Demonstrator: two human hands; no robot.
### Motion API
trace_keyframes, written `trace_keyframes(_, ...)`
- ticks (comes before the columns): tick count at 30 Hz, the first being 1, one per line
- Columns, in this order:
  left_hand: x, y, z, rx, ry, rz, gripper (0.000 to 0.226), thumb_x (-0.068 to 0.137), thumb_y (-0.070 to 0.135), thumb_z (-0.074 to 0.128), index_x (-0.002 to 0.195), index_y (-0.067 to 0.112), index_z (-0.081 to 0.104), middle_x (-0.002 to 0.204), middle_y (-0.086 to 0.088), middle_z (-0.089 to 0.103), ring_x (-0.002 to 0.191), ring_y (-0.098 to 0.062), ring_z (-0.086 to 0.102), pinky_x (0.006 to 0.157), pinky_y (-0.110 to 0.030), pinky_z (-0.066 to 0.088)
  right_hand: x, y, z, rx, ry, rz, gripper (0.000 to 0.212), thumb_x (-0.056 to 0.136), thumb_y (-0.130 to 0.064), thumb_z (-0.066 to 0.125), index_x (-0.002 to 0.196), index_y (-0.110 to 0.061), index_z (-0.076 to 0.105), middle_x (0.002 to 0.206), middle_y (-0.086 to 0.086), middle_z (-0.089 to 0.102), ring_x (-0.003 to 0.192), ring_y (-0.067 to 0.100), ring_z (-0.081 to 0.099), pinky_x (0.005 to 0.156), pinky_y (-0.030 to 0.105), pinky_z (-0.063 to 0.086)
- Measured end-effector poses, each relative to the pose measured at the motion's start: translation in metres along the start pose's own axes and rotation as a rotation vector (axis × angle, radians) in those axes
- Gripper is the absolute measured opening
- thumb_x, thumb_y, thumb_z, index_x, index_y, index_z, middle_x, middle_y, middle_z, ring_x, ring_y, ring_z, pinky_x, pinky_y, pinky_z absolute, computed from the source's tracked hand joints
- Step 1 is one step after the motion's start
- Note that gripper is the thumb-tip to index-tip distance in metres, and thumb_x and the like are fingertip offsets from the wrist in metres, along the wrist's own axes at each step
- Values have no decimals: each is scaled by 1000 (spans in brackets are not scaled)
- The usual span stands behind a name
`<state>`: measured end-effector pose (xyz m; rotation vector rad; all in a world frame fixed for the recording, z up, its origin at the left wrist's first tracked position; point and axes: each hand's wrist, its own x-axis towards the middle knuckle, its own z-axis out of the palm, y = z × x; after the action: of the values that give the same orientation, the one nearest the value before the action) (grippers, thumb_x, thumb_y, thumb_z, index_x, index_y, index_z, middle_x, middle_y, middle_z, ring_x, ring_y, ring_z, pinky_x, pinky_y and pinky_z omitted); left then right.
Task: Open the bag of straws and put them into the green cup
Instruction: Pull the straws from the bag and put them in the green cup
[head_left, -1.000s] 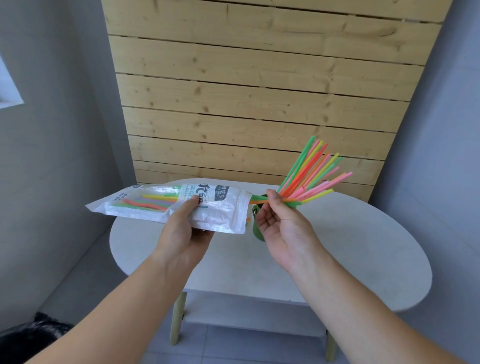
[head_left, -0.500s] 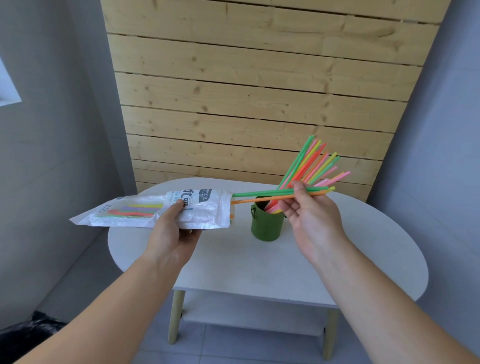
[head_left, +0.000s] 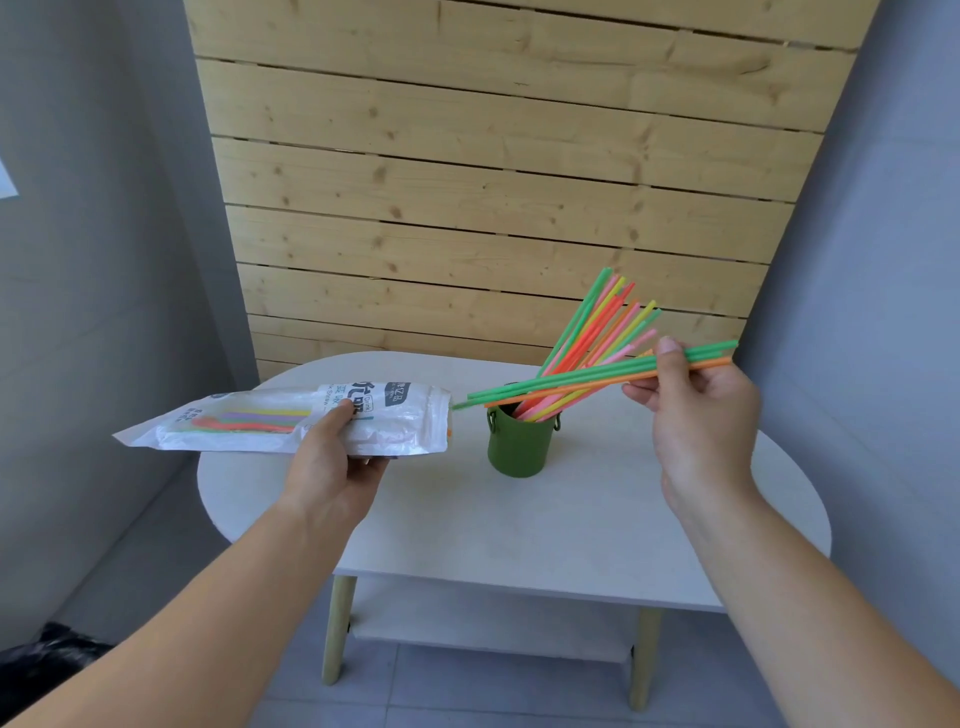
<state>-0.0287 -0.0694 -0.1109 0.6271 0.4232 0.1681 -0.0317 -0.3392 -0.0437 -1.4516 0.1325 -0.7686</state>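
Observation:
The green cup (head_left: 519, 444) stands on the white table (head_left: 545, 530), with several coloured straws (head_left: 597, 327) leaning out of it toward the upper right. My left hand (head_left: 332, 462) grips the white plastic straw bag (head_left: 249, 423), held level left of the cup with its open end facing the cup; a few straws show through the plastic. My right hand (head_left: 701, 415) pinches a few green and orange straws (head_left: 571, 382) near their right ends. They lie almost level above the cup, their left tips just clear of the bag's mouth.
A wooden slat wall (head_left: 493, 182) rises behind the table, grey walls to both sides. The table has a lower shelf (head_left: 493, 618) and light wooden legs. A black bin bag (head_left: 47, 649) lies on the floor at the lower left.
My right hand has pulled a few straws out of the bag and moved right, drawing them over the cup. The bag and my left hand have shifted left.

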Motion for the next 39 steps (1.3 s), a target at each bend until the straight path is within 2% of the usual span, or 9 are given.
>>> trace_keyframes(3, 1, -1, 2, 7, -8, 0, 16, 98, 9, 65, 113, 12, 67, 83, 0, 82, 76, -16, 80, 58, -29, 63, 2, -5, -6, -53, 29, -90, 32, 96, -30, 62, 70, -45, 74, 60, -14, 71, 58, 10, 71, 69, 29, 60)
trace_keyframes(6, 0, -2, 4, 10, -11, -3, 19, 97, 9, 66, 116, 12, 67, 88, -1, 83, 80, -17, 80, 60, -30, 63, 5, -6, -11, -94, 39, -161, 25, 95, -32, 64, 71, -34, 70, 61, -14, 72, 60, 11, 73, 62, 20, 58)
trace_keyframes(10, -1, -3, 7, 15, -28, -3, 26, 97, 9, 66, 123, 11, 67, 98, -4, 82, 86, -18, 80, 62, -31, 64, 4, -3, -10, -151, 4, -213, 17, 94, -33, 65, 78, -30, 68, 63, -11, 72, 61, 10, 73, 65, 28, 61)
trace_keyframes(14, -3, -3, 8, 21, -29, -13, 28, 97, 9, 67, 125, 10, 67, 112, -6, 80, 93, -19, 80, 66, -32, 65, 2, -1, -4, -181, -38, -241, 22, 96, -30, 65, 88, -11, 73, 76, -1, 75, 64, 13, 72, 69, 39, 63)
trace_keyframes(20, -3, 2, 6, 12, -34, -14, 28, 97, 10, 67, 125, 10, 66, 114, -7, 80, 95, -20, 80, 69, -33, 65, 9, -11, -4, -187, 30, -277, 17, 94, -38, 61, 79, -31, 65, 72, -8, 72, 63, 11, 74, 70, 49, 62)
trace_keyframes(29, -4, 0, 8, 21, -42, -14, 31, 97, 9, 67, 128, 10, 65, 118, -8, 79, 100, -21, 78, 73, -35, 65, 3, -4, 3, -265, -49, -351, 21, 93, -40, 64, 76, -27, 63, 67, -12, 69, 67, 20, 72, 67, 49, 60)
trace_keyframes(31, -4, 0, 8, 23, -43, -14, 32, 97, 9, 66, 129, 9, 65, 119, -8, 79, 101, -21, 78, 72, -35, 65, 3, -4, 3, -276, -64, -403, 21, 94, -38, 64, 79, -24, 65, 72, -8, 69, 69, 20, 70, 66, 46, 58)
trace_keyframes(35, -4, 2, 7, 22, -50, -11, 32, 98, 9, 66, 129, 10, 65, 118, -8, 79, 100, -21, 78, 75, -36, 64, 2, -8, 3, -340, -71, -529, 25, 95, -37, 63, 79, -17, 64, 74, -7, 64, 68, 10, 62, 61, 22, 48)
trace_keyframes(39, -4, 1, 7, 32, -54, -7, 31, 98, 9, 66, 128, 10, 65, 115, -7, 80, 100, -21, 79, 77, -37, 64, -4, -9, 5, -411, -120, -588, 28, 93, -32, 65, 76, -10, 66, 73, 1, 64, 67, 21, 62, 59, 32, 48)
